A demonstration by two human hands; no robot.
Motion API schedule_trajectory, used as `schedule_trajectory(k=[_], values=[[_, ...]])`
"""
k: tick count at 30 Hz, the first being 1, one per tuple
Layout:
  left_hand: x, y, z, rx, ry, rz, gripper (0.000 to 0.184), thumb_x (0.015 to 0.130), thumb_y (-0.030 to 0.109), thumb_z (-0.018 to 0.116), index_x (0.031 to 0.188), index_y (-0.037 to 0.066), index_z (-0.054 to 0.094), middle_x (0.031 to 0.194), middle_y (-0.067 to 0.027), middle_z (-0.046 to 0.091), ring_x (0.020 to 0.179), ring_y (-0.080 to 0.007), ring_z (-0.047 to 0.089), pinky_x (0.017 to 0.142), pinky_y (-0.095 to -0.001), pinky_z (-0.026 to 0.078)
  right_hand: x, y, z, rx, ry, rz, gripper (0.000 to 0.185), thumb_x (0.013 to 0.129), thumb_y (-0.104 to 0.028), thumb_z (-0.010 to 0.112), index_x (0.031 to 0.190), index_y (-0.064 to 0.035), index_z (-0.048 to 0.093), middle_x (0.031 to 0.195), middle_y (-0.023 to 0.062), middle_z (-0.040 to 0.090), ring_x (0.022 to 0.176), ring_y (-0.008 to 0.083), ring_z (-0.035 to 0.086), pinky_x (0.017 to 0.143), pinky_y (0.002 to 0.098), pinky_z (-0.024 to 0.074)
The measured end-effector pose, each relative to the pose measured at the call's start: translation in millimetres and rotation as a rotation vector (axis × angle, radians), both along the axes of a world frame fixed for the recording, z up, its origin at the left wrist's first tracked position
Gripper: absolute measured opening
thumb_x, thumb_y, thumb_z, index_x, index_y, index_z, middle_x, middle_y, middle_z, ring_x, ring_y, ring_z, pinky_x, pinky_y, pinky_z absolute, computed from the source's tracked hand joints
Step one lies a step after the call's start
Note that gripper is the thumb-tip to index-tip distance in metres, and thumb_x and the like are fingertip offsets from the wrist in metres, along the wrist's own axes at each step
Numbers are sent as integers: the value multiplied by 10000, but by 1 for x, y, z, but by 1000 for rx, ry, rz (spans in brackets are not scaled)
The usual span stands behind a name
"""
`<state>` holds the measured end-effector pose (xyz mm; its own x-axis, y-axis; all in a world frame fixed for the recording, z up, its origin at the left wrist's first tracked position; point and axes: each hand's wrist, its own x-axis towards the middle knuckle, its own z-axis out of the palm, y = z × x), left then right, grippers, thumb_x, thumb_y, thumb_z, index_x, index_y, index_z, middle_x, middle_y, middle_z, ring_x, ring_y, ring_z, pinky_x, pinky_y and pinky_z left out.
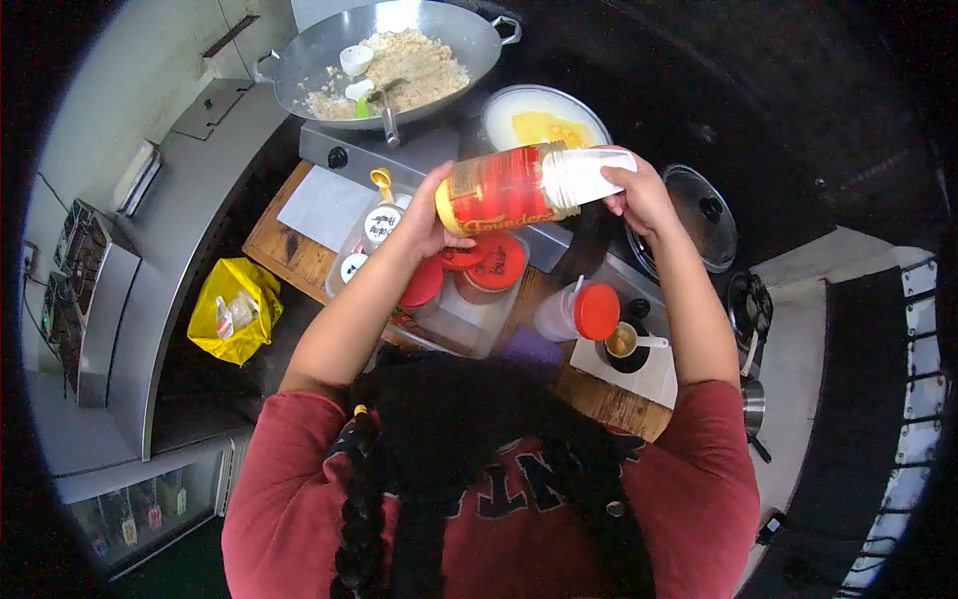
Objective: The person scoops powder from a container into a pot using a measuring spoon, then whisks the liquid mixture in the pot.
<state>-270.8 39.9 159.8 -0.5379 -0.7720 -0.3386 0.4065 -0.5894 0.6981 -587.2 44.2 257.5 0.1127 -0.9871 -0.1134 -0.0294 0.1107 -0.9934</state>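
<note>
My left hand [431, 215] is wrapped round the base of a large clear jar [504, 185] with a red and yellow label. The jar lies tipped on its side in the air, its threaded mouth facing right. At that mouth my right hand [642, 200] grips a white scoop [591, 175], thumb on top; its inner end is partly hidden by the jar's neck. Below the jar stand red-lidded containers [499, 262] in a clear plastic bin [484, 339]. Behind it is a white plate [499, 112] with something yellow on it.
A wide wok [289, 85] of rice-like food, with a white cup [356, 60] and a ladle [389, 125], is at the back left. A glass lid [699, 215] lies right. A red-capped container [597, 311] and measuring cup [622, 340] stand nearer. A yellow bag [235, 324] sits left.
</note>
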Motion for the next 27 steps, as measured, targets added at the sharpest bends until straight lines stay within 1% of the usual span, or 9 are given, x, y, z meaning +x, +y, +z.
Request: schedule_trajectory(k=[6,12,15,17,21,23,25,26,27], values=[[5,-4,-7,-11,0,57,662,880,737,437,1276,227,585,1132,-46,689,955,-227,687,641,-444,591,-30,-11,-15,153,-158,-151,275,903,-44,571,1171,9,541,845,76,617,554,98,511,425,209,396],[9,-8,-9,70,-19,133,688,879,752,412,1299,231,570,1173,-49,675,986,-235,679,692,-424,588,-59,-29,-28,101,-179,-265,277,892,-4,561,1165,27,526,819,79,592,553,113,513,432,214,419],[11,-9,-10,84,-23,144,708,873,757,391,1322,233,552,1246,-23,637,1079,-220,623,807,-450,517,-72,-37,-32,31,-172,-345,279,895,-1,545,1172,31,525,818,86,597,551,117,515,432,217,423],[13,-10,-11,102,-24,185,709,868,760,391,1322,239,553,1244,-24,639,1078,-221,622,812,-440,507,-72,-42,-36,-12,-123,-375,303,895,0,518,1197,31,529,832,104,616,544,126,533,429,233,432],[15,-10,-9,124,-34,227,704,875,755,383,1322,238,553,1246,-26,638,1081,-226,623,812,-438,507,-46,-49,-56,-372,295,-490,329,948,20,392,1225,-21,565,910,115,666,555,127,591,462,272,494],[15,-9,-9,135,-19,238,695,880,749,380,1316,236,556,1242,-28,642,1084,-229,624,812,-437,508,-23,-39,-59,-484,537,-441,367,912,57,419,1218,-65,582,1002,150,665,686,219,670,613,344,567],[15,-8,-9,126,-23,236,695,881,747,381,1314,233,556,1240,-31,643,1085,-230,624,813,-437,508,-16,-42,-70,-1014,970,-316,425,850,95,448,1208,-85,590,1140,181,626,923,338,676,826,422,562],[15,-8,-9,116,-24,238,694,882,746,382,1312,231,557,1239,-35,644,1086,-231,624,814,-438,509,-17,-37,-75,-931,995,-175,474,813,105,468,1222,-106,583,1255,179,567,1101,412,587,961,468,494],[16,-8,-9,116,-25,238,694,882,746,382,1312,231,557,1239,-35,644,1086,-231,624,814,-438,509,-17,-34,-77,-931,994,-175,474,813,105,468,1222,-106,583,1255,179,567,1101,412,587,961,468,494]])
